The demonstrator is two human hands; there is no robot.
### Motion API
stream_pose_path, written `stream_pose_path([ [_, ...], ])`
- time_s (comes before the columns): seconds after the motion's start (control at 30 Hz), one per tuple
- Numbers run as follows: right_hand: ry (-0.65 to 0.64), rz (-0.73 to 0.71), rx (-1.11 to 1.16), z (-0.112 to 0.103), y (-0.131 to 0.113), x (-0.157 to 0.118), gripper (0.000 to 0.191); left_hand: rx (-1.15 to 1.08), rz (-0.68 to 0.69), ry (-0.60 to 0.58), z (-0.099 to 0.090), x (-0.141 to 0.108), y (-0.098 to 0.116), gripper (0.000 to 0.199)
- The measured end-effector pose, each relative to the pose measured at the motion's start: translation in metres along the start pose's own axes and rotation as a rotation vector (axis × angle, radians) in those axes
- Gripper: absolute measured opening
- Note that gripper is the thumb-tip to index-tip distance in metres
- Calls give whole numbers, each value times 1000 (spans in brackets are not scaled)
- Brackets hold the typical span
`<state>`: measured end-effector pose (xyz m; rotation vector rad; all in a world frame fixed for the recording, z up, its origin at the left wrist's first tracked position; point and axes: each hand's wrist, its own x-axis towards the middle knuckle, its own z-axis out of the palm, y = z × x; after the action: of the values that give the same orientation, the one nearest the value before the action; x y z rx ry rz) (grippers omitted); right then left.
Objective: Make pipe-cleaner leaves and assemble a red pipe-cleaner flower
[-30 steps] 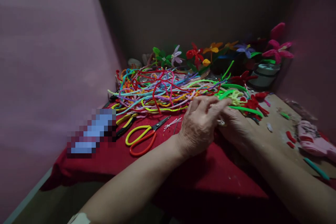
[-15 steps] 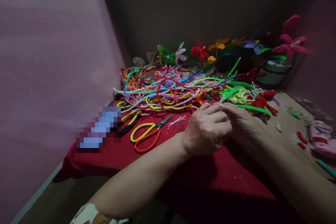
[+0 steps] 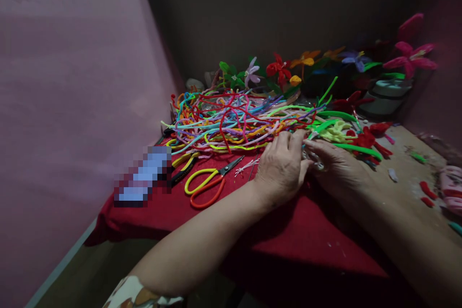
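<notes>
My left hand (image 3: pixel 283 166) and my right hand (image 3: pixel 337 166) meet over the front of the red cloth (image 3: pixel 288 245), fingertips close together. Under the fingers of my right hand shows a small clear, shiny, rounded thing (image 3: pixel 317 161), whose kind I cannot make out. The fingers of my left hand are bent and pressed together beside it; what they pinch is hidden. To the left lie scissors (image 3: pixel 212 183) with one yellow and one red handle, and a few thin white flower stamens (image 3: pixel 247 167). Just behind the hands spreads a tangled heap of coloured pipe cleaners (image 3: pixel 231 120).
Pliers with yellow and black handles (image 3: pixel 185 168) lie beside a blurred-out flat object (image 3: pixel 142 178). Pipe-cleaner flowers (image 3: pixel 277 70) stand along the back. At right are a pale lidded container (image 3: pixel 386 96), red pieces (image 3: pixel 428 195) and a pink item (image 3: pixel 451 187).
My left hand has turned and its fingers have straightened somewhat, so more of the clear thing shows between the hands. The whole view has shifted slightly, moving the scene to the right.
</notes>
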<state>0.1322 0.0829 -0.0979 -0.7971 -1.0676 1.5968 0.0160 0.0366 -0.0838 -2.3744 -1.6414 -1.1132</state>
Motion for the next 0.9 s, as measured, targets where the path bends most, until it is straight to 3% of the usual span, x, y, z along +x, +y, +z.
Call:
stream_pose_path([
  [0.1, 23, 97, 75, 3, -3, -2, 14, -59, -75, -97, 4, -1, -3, 39],
  [0.23, 84, 86, 80, 7, -6, -7, 16, -89, -122, -65, 5, -1, 0, 43],
  [0.43, 36, 84, 80, 7, -3, -9, 17, 106, -86, -51, 5, -1, 0, 16],
  [0.67, 82, 40, 22, 11, -6, -14, 16, 237, -62, -71, 2, -1, 1, 21],
  [0.8, 82, 39, 13, 11, -5, -14, 17, 157, -69, -63, 1, 0, -1, 18],
  [0.9, 72, 15, -11, 9, -4, -13, 17, -43, -118, -19, -1, 3, -3, 16],
])
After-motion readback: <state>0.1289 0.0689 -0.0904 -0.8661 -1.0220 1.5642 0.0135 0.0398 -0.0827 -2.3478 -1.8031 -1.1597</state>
